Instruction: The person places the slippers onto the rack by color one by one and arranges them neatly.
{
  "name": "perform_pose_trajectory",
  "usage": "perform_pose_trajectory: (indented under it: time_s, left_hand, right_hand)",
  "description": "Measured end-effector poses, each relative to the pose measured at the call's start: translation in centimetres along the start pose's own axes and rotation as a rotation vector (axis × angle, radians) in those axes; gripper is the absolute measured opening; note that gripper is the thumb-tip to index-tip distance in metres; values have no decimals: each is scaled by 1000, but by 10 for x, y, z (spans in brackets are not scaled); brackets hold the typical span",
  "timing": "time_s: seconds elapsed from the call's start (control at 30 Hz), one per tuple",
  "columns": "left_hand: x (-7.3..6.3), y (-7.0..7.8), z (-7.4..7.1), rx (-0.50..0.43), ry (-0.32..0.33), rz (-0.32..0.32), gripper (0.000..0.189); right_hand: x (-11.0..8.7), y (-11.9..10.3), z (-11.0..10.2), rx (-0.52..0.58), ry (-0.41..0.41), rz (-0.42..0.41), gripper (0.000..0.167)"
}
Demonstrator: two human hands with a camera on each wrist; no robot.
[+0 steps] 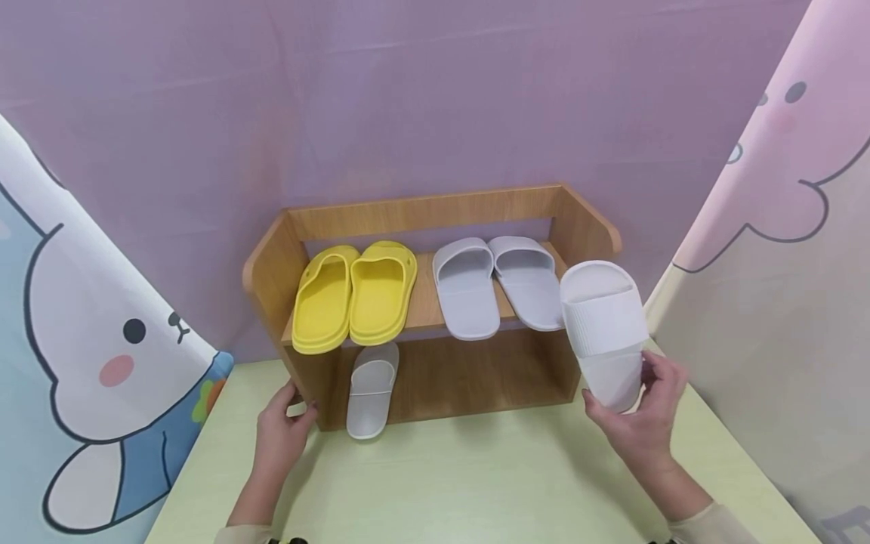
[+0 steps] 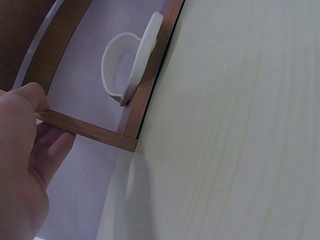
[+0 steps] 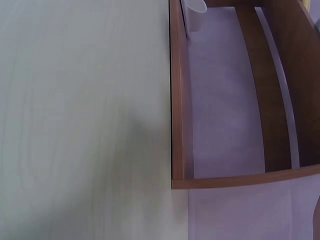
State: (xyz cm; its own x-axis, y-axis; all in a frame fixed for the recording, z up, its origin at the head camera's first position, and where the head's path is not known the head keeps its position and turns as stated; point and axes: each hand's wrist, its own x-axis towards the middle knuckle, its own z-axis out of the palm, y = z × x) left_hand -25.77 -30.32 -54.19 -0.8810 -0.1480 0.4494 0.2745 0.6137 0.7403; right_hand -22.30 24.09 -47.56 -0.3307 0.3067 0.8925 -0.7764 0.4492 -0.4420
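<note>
My right hand holds a white slide slipper by its lower end, thumb on one side and fingers on the other. The slipper is tilted up beside the right end of a wooden shoe rack. At the opposite end, my left hand pinches the front edge of the rack's left side panel, thumb and fingers on either side of it. One pale slipper lies toe inward on the bottom board, near that panel. In the right wrist view the held slipper is out of sight.
Yellow clogs stand paired on the upper shelf's left half. A pair of light grey slippers sits to their right, overhanging the front edge. The rack stands on a pale table, before a purple cloth, with printed cartoon cloths either side.
</note>
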Motion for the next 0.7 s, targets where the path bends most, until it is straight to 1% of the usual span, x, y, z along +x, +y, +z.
perform_pose_trajectory:
  time_s: [0.27,0.47,0.7]
  left_hand:
    - [1,-3,2,4,1,-10,51]
    - [1,-4,2,5,-1,-9,52]
    - [1,-2,2,10,-3,-16,52]
  right_hand:
    - [-2,-10,9,-4,-60,-51,89]
    - [-7,-13,15,-25,-100,-94,87]
    - [-15,-17,23,-42,-167,-139,88]
